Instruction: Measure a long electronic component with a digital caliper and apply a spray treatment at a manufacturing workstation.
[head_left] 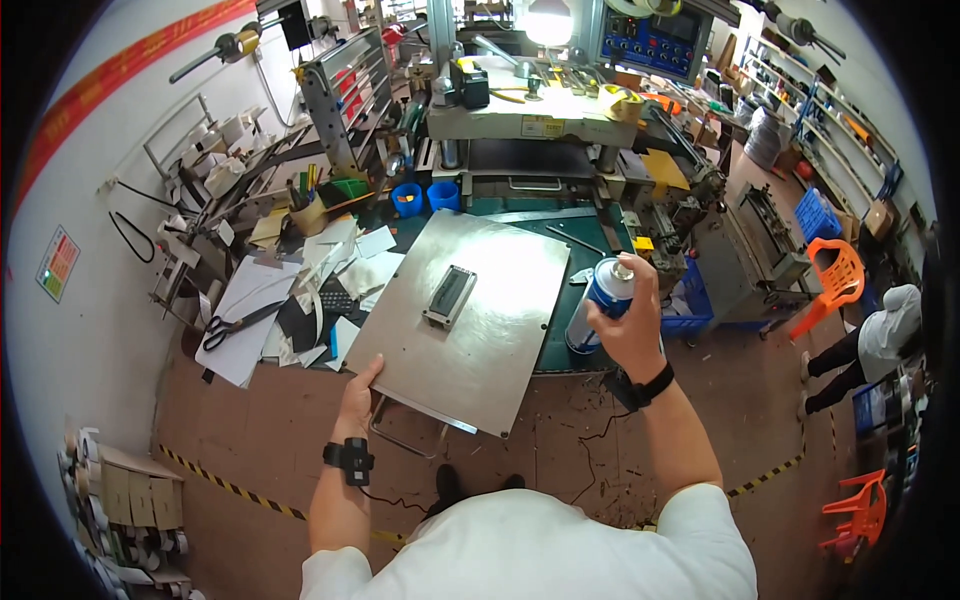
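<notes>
A large square metal plate (470,365) lies tilted over the front of the green-topped bench, its near corner jutting past the edge. On its middle sits a small rectangular metal block (451,296) with a dark recessed top. My left hand (357,402) is closed on the plate's near left edge, thumb along the top; its other fingers are hidden underneath. To the right of the plate, my right hand (634,325) is wrapped round a blue and silver spray can (582,330), held upright, with a finger at the nozzle. Below the plate's near side shows a bent metal handle (400,440).
Papers and scraps (345,270) cover the bench at left, with black scissors (240,325) on them. Two blue cups (408,200) stand behind the plate, before a press (530,150). Another person (885,340) stands far right, near an orange chair (835,275).
</notes>
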